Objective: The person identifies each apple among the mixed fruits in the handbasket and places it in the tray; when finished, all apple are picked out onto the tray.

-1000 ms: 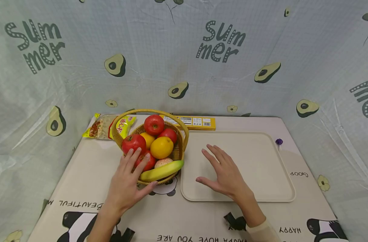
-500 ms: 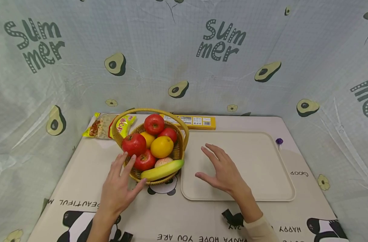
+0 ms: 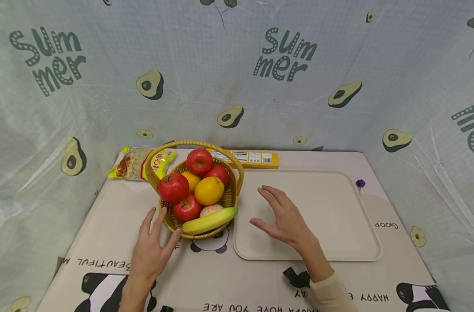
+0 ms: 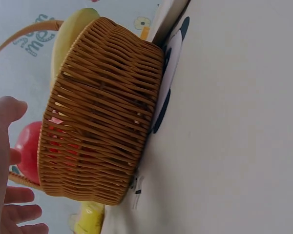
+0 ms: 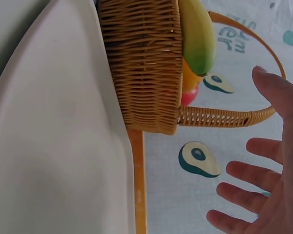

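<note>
Holding left hand (image 3: 148, 253) by the near left of the fruit basket (image 4: 100, 117) and right hand (image 3: 287, 219) over the tray (image 3: 342, 216) at the basket's right, both spread-fingered and empty.

The head camera looks forward and down from above the desk (image 3: 221, 277). It is far enough back to see the left hand (image 3: 149, 253), the right hand (image 3: 284, 221), the whole basket (image 3: 232, 190), the whole tray (image 3: 338, 212) and the sheet (image 3: 198, 52) behind. The left wrist camera is low and close, facing the basket's side. Its picture is tipped, so the desk is on the right. The right wrist picture tips the other way, with the tray big on the left. All three share the basket.
</note>
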`<state>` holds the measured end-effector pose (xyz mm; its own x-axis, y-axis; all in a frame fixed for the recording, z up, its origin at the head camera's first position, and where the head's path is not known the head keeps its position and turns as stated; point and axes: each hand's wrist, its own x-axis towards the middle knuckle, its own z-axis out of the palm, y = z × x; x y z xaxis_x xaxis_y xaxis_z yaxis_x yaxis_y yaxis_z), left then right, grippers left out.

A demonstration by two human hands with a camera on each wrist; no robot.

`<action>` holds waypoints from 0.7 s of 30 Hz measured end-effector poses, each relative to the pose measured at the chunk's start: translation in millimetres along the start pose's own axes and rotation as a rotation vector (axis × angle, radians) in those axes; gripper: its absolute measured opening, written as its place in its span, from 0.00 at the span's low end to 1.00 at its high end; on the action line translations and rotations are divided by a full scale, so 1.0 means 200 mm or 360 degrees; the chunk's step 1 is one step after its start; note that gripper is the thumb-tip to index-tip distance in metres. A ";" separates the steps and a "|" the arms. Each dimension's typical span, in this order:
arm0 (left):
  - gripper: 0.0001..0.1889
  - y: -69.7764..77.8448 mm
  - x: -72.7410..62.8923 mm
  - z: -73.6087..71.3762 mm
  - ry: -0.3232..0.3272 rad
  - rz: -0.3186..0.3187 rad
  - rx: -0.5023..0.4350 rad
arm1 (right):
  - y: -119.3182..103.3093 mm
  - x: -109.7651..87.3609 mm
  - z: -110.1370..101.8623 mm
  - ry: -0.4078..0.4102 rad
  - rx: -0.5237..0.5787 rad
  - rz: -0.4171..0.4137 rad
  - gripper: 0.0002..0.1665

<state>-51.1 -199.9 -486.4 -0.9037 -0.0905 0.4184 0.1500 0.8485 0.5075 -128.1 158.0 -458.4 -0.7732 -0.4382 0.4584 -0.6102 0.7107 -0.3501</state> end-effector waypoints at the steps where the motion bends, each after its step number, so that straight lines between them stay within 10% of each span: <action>1: 0.36 0.00 -0.01 0.01 -0.0016 -0.0029 -0.0003 | 0.00 0.00 0.00 -0.0008 0.0009 0.0009 0.47; 21: 0.31 -0.02 -0.03 0.08 -0.0027 -0.0207 -0.0102 | 0.07 0.15 0.01 -0.0100 0.0254 0.0165 0.44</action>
<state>-52.4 -194.0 -504.0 -0.9237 -0.1885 0.3336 0.0559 0.7950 0.6041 -160.1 153.7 -450.5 -0.8395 -0.4041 0.3632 -0.5426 0.6595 -0.5203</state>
